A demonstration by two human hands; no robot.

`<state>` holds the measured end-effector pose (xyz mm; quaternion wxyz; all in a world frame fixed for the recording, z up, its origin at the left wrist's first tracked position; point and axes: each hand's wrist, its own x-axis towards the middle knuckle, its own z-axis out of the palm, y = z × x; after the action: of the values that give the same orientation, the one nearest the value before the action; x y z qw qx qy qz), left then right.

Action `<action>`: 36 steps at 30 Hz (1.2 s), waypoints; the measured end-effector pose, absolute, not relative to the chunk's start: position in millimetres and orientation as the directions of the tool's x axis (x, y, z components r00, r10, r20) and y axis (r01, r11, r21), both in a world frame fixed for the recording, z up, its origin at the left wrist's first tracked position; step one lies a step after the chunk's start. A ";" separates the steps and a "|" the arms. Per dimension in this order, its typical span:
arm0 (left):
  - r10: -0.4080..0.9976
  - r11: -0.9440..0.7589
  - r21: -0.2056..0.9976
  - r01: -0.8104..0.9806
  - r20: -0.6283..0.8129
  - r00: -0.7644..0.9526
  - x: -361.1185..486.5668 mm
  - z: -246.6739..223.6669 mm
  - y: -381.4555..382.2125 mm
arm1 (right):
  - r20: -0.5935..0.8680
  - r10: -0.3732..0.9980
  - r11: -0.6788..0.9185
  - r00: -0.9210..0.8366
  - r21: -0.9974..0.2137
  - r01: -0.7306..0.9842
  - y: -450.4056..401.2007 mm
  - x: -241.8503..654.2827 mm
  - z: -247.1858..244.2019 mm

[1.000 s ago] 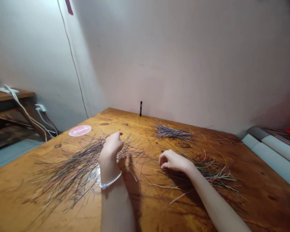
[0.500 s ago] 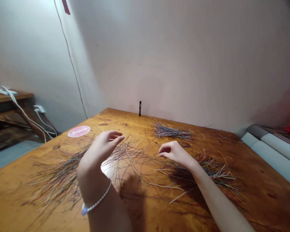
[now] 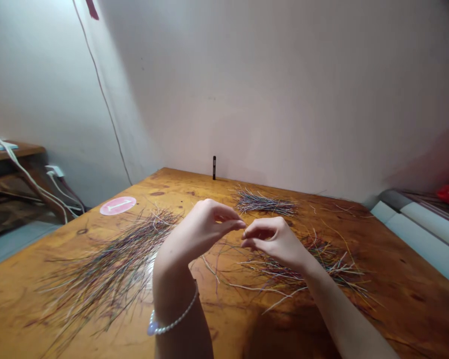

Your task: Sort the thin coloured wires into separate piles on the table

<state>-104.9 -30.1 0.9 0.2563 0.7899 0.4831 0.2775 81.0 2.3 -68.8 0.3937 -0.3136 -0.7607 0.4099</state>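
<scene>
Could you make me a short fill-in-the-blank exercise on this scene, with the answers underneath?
1. Of the person's bare left hand and bare right hand, only the ____ one has a white beaded bracelet at its wrist.
2. Thin multicoloured wires lie in ____ main piles on the glossy brown wooden table.
3. The slim black marker stands ____ near the wall.
4. The round pink sticker bears the white numeral ____.

Missing words: left; three; upright; 1.
</scene>
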 end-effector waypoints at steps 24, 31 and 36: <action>0.794 -0.418 0.710 0.568 0.589 -0.152 -133.7 -7.0 -19.3 | -0.079 0.935 0.290 -0.346 -0.392 0.873 77.2 131.6 -135.2; 0.817 -0.398 0.698 0.595 0.565 -0.116 -134.6 -6.2 -20.3 | -0.031 0.914 0.351 -0.404 -0.436 0.829 75.9 123.2 -127.9; 0.837 -0.416 0.755 0.507 0.536 -0.112 -138.1 -10.8 -17.0 | 0.123 0.890 0.437 -0.439 -0.509 0.742 61.8 115.4 -101.1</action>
<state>-138.1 -17.0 -10.8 0.1537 0.6485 0.5179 0.5362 115.4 61.8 -101.1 0.1906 -0.4941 -0.8258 0.1939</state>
